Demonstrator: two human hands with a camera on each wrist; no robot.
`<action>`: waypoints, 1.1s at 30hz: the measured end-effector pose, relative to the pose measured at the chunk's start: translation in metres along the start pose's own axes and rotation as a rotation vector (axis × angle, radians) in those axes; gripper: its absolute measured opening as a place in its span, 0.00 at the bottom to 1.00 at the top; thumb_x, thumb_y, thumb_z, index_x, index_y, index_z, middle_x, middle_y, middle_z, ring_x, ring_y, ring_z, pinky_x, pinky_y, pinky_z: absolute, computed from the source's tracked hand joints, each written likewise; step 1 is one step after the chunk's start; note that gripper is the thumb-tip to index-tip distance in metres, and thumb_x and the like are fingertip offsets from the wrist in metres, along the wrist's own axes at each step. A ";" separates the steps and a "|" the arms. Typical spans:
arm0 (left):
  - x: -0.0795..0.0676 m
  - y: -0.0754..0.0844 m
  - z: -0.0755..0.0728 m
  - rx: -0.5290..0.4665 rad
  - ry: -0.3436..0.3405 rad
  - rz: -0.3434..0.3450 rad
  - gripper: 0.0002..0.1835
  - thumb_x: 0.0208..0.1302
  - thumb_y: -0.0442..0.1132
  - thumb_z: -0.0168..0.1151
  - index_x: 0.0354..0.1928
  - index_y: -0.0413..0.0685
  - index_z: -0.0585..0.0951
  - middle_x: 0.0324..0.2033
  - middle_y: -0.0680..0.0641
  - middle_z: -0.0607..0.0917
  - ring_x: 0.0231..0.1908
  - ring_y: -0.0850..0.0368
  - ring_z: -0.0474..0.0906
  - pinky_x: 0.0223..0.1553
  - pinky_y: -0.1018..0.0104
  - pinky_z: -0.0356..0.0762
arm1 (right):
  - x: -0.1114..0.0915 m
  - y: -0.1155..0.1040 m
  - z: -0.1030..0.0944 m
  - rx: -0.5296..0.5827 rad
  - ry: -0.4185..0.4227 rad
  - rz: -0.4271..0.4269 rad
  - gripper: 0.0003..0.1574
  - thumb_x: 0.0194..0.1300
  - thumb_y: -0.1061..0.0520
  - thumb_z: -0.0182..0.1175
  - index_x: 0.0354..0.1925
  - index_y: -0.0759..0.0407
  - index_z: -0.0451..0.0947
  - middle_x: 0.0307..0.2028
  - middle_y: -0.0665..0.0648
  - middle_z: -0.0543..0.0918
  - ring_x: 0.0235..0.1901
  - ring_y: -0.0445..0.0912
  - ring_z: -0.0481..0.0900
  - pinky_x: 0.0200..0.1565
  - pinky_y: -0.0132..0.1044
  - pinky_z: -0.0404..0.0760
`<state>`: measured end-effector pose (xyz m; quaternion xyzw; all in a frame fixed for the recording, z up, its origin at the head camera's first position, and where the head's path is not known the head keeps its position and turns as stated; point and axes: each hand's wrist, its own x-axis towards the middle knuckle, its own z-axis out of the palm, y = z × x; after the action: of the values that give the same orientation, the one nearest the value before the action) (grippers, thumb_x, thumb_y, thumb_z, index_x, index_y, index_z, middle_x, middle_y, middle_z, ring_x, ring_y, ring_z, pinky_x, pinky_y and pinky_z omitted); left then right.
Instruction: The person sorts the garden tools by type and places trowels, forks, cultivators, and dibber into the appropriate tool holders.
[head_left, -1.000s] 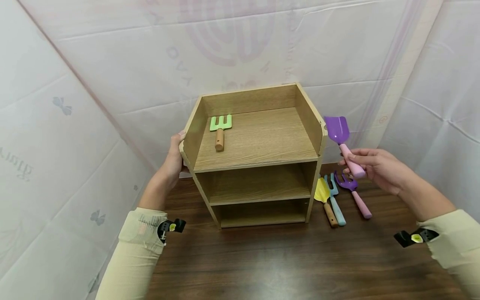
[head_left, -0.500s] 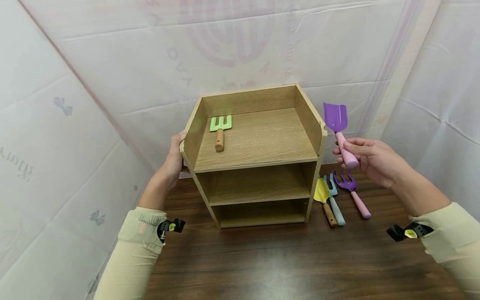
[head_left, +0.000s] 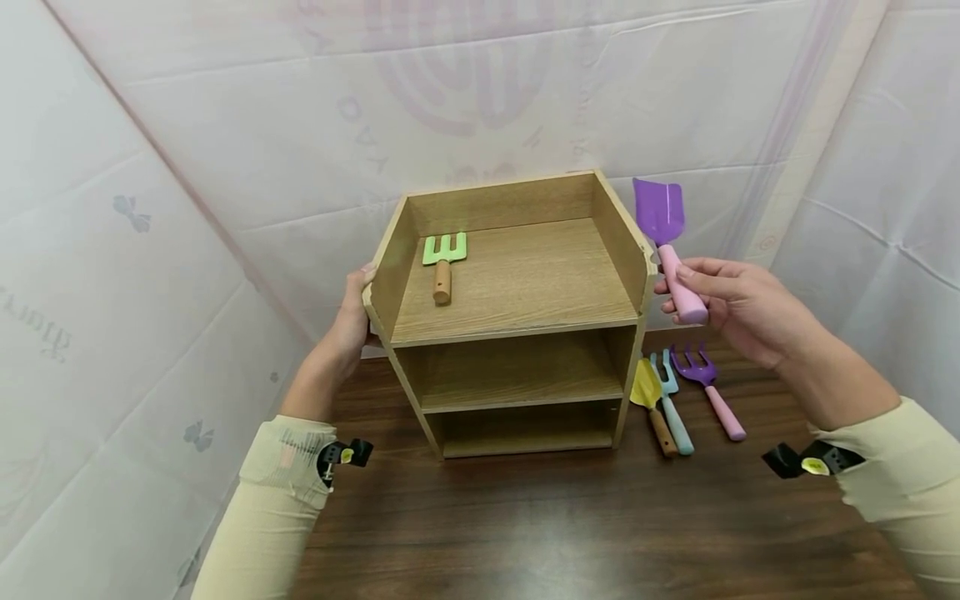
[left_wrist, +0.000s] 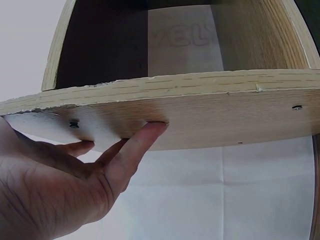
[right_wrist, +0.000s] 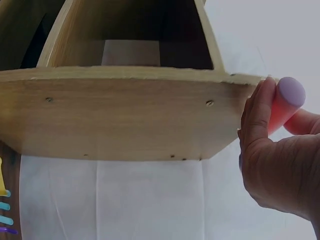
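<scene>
My right hand grips the pink handle of a toy shovel with a purple blade. It holds the shovel up beside the right side panel of a small wooden shelf, blade pointing up. In the right wrist view, the handle's lilac end shows between thumb and fingers; the blade is mostly hidden. My left hand rests against the shelf's outer left side, and in the left wrist view its fingertips press flat on that panel. A green toy fork with a wooden handle lies on the shelf's top.
Right of the shelf, on the dark wooden table, lie a yellow trowel, a light blue fork and a purple fork with a pink handle. White printed sheeting stands behind and at both sides.
My right hand has lifted the shovel and shifted it a little left, nearer the top of the shelf's right panel. The left hand has stayed against the shelf.
</scene>
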<state>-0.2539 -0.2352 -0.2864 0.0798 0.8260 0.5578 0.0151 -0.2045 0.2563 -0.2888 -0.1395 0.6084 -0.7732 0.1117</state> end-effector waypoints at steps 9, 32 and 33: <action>-0.002 -0.001 -0.003 -0.005 0.009 -0.001 0.40 0.72 0.72 0.22 0.80 0.66 0.56 0.52 0.38 0.72 0.42 0.46 0.76 0.35 0.54 0.78 | 0.001 -0.008 0.012 0.027 0.004 -0.026 0.16 0.84 0.60 0.49 0.57 0.57 0.82 0.45 0.55 0.90 0.38 0.44 0.91 0.44 0.34 0.90; -0.002 -0.002 -0.002 0.001 0.016 0.016 0.39 0.72 0.71 0.23 0.79 0.67 0.58 0.51 0.39 0.72 0.41 0.46 0.76 0.35 0.53 0.78 | -0.003 -0.024 0.035 0.033 -0.132 -0.131 0.21 0.85 0.62 0.46 0.68 0.66 0.74 0.51 0.60 0.88 0.41 0.49 0.90 0.50 0.35 0.89; -0.002 -0.002 -0.002 0.001 0.013 0.017 0.39 0.72 0.71 0.23 0.79 0.67 0.58 0.51 0.39 0.72 0.41 0.45 0.76 0.35 0.53 0.78 | -0.002 -0.024 0.037 0.027 -0.122 -0.129 0.20 0.85 0.62 0.46 0.67 0.66 0.74 0.51 0.60 0.88 0.41 0.49 0.90 0.50 0.36 0.89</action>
<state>-0.2528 -0.2377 -0.2875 0.0833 0.8257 0.5579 0.0047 -0.1894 0.2285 -0.2578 -0.2237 0.5799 -0.7770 0.1002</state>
